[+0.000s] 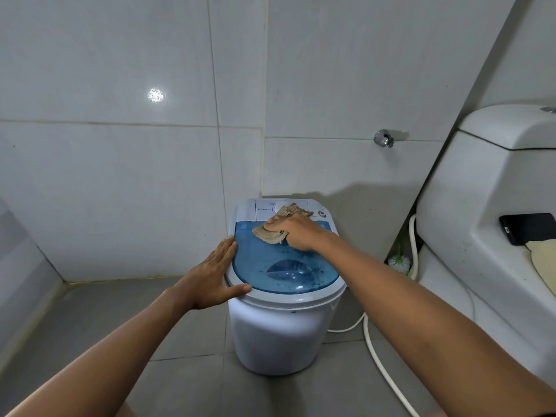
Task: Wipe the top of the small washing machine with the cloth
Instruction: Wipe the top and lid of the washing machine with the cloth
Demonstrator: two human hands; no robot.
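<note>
A small white washing machine point(279, 332) stands on the grey tile floor in a corner, with a see-through blue lid point(285, 266) on top and a white control panel behind it. My right hand point(296, 231) presses a tan cloth point(272, 233) onto the far part of the lid, and the cloth reaches up over the control panel. My left hand point(212, 276) lies flat and spread on the machine's left rim, fingers along the lid's edge, thumb on the front rim. Small specks dot the lid.
A white toilet point(487, 206) stands close on the right with a black phone point(528, 228) lying on it. A white hose point(382, 365) runs along the floor right of the machine. A metal tap point(384, 139) sticks out of the tiled wall behind.
</note>
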